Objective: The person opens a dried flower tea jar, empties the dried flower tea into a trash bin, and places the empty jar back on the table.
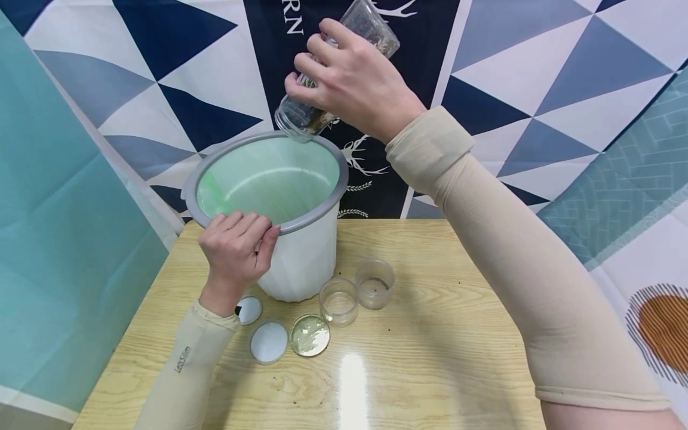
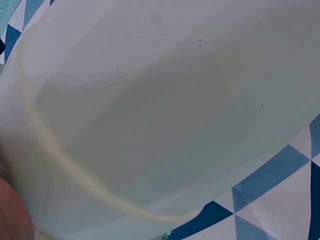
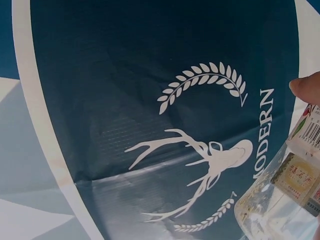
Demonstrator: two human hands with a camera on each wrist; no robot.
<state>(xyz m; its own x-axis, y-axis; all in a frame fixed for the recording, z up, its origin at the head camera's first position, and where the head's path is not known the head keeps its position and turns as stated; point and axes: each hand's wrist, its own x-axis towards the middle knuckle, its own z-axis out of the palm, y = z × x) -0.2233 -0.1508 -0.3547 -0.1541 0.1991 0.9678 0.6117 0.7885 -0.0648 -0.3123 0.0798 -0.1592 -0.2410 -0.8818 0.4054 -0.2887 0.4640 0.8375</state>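
My right hand grips a clear jar and holds it tilted, mouth down, at the far rim of a white bin. Brownish bits cling inside the jar near its mouth and base. The right wrist view catches the labelled jar at its lower right edge. At the near side, my left hand holds the bin's grey rim, fingers over it. The bin leans toward me, and its pale green inside shows. The left wrist view is mostly the bin's white outer wall.
On the wooden table stand two clear round tubs in front of the bin. Beside them lie a gold lid and a white lid, with another white lid by my left wrist. A patterned cloth hangs behind.
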